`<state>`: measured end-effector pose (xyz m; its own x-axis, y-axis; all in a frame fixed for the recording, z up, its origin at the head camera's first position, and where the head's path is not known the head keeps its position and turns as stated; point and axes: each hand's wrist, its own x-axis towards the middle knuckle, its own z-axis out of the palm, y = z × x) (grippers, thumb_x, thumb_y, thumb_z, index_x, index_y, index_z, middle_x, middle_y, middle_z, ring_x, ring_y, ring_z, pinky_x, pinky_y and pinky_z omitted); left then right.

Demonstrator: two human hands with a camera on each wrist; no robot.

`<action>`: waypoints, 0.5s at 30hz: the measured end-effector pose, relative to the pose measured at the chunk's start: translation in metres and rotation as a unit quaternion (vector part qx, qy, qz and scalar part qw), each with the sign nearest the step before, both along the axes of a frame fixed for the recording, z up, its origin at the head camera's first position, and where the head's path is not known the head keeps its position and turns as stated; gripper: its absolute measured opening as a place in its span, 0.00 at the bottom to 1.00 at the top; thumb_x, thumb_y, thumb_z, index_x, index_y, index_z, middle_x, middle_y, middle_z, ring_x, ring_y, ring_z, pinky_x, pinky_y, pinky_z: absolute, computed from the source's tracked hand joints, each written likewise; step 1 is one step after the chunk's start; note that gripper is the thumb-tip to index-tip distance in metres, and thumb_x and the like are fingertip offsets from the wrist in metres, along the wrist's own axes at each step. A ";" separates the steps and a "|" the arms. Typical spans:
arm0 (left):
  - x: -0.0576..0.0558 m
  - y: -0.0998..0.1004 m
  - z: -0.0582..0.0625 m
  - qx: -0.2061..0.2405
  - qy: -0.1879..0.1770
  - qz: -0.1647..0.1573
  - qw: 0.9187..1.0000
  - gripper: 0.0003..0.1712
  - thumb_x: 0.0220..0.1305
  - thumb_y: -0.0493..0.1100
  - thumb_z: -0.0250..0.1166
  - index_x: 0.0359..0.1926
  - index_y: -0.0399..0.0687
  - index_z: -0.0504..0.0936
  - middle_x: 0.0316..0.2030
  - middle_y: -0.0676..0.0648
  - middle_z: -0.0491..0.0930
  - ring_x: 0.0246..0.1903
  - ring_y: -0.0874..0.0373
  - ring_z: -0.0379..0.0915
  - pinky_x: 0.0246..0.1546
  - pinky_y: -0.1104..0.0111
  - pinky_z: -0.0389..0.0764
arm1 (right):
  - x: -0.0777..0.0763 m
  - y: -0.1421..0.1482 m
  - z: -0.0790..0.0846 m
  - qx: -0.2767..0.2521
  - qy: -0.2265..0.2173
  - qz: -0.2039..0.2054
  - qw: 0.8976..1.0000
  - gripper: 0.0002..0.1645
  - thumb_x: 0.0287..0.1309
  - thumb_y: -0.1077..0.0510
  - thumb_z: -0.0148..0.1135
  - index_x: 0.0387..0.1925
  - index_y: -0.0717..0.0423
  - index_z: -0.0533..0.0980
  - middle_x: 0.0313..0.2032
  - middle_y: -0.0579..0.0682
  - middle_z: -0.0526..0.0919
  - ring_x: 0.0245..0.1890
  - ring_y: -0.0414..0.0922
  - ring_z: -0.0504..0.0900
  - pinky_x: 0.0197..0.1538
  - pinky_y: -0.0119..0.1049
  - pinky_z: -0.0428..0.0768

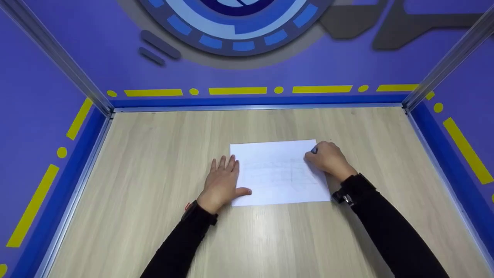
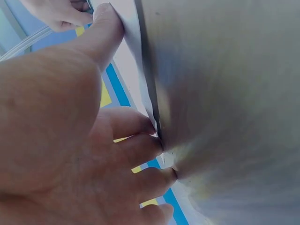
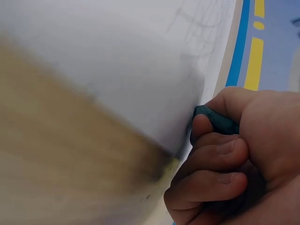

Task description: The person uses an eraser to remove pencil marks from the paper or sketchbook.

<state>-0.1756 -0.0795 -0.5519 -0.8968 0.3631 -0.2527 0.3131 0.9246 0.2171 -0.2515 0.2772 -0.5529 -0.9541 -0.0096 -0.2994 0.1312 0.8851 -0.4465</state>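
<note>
A white sheet of paper with faint grey lines lies on the wooden table. My left hand rests flat at its left edge, fingers straight and spread, the thumb reaching over the sheet. At the upper right part of the paper, my right hand pinches a small dark teal block, its fingers curled in. Most of that block is hidden inside the hand. Thin dark strokes show on the paper in the right wrist view.
The pale wooden tabletop runs under both forearms. Blue-purple walls with yellow dashes and metal edge strips enclose it at the back, left and right. Black sleeves and dark wrist straps cover the forearms and wrists.
</note>
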 end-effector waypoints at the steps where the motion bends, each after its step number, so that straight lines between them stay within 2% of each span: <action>1: 0.000 0.000 0.000 -0.001 -0.001 0.000 1.000 0.65 0.67 0.77 0.69 0.86 0.36 0.60 0.88 0.35 0.52 0.89 0.32 0.45 0.89 0.37 0.45 | 0.001 0.001 0.000 0.002 0.001 -0.001 1.000 0.26 0.67 0.47 0.62 0.15 0.48 0.66 0.24 0.50 0.74 0.27 0.49 0.74 0.28 0.38 0.69; 8: 0.001 0.001 0.002 0.001 -0.004 0.001 1.000 0.65 0.67 0.76 0.69 0.86 0.35 0.60 0.88 0.34 0.52 0.88 0.32 0.45 0.89 0.37 0.45 | 0.005 -0.003 0.001 0.009 -0.008 -0.006 1.000 0.25 0.70 0.47 0.59 0.17 0.48 0.65 0.24 0.49 0.71 0.27 0.49 0.73 0.29 0.40 0.67; 11: 0.001 0.002 0.002 -0.003 -0.005 0.000 1.000 0.66 0.67 0.76 0.69 0.86 0.35 0.60 0.88 0.34 0.53 0.88 0.32 0.45 0.89 0.37 0.45 | 0.007 -0.010 0.005 -0.022 -0.029 -0.010 0.999 0.26 0.72 0.46 0.57 0.17 0.48 0.65 0.22 0.47 0.70 0.24 0.47 0.72 0.27 0.38 0.69; 15: 0.000 0.003 0.003 -0.005 -0.007 -0.002 1.000 0.66 0.67 0.77 0.69 0.86 0.35 0.60 0.88 0.34 0.52 0.88 0.31 0.45 0.89 0.37 0.45 | 0.011 -0.035 0.010 -0.064 -0.049 0.000 0.997 0.27 0.74 0.44 0.57 0.17 0.46 0.68 0.20 0.44 0.75 0.21 0.44 0.72 0.27 0.36 0.71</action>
